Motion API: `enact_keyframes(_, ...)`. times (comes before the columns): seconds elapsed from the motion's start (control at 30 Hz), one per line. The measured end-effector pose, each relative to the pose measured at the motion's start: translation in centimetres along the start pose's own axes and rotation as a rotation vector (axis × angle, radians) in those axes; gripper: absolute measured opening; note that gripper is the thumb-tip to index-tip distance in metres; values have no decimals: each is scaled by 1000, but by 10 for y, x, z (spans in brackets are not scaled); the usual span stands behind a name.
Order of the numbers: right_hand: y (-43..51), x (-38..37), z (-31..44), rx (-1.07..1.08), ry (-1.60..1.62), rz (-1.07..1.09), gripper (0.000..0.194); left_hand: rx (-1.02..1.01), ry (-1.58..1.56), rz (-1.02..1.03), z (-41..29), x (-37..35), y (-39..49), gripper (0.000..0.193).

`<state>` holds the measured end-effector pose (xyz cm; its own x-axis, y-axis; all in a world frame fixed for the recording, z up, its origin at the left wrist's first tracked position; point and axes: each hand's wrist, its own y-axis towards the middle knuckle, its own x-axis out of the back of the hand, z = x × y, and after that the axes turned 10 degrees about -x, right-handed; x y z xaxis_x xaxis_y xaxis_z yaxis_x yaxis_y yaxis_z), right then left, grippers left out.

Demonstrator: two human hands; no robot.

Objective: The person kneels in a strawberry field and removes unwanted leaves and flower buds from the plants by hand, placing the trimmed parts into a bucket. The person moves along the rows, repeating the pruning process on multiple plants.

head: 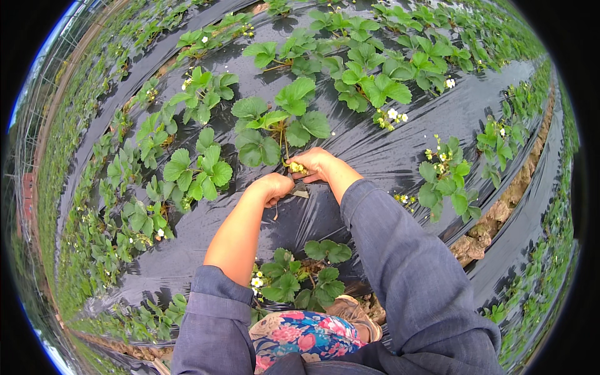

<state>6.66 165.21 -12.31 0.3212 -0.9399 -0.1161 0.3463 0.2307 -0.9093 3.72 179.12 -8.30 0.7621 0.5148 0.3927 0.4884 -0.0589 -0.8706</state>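
Note:
A strawberry plant with broad toothed leaves grows through black plastic mulch film in front of me. From its crown a stalk runs down to a truss of small yellow-green fruits. My right hand has its fingers around this truss, just below the leaves. Close beside it on the left, my left hand is closed with fingers curled. A withered grey-brown leaf sticks out by its fingertips, and a thin dry strip hangs below. The inside of the left grip is hidden.
Another strawberry plant stands near my shoe. Leafy neighbours grow to the left and right, some with white flowers. A bare soil furrow runs along the right side of the film-covered bed.

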Motion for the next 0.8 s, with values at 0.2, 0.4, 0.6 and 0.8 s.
enact_keyframes(0.2, 8, -1, 1, -27, -30, 4, 29, -197, -958, -61, 30, -14, -18, 30)
enact_keyframes(0.4, 12, 1, -2, 47, -12, -37, 28, -184, -1236, -39, 11, -24, -10, 35)
enact_keyframes(0.6, 18, 0, -4, 64, -2, -42, 31, -345, -1241, -81, 20, -42, -13, 16)
enact_keyframes(0.8, 23, 1, -6, 58, 14, -24, 30, -390, -1261, -131, 21, -51, -11, 5)
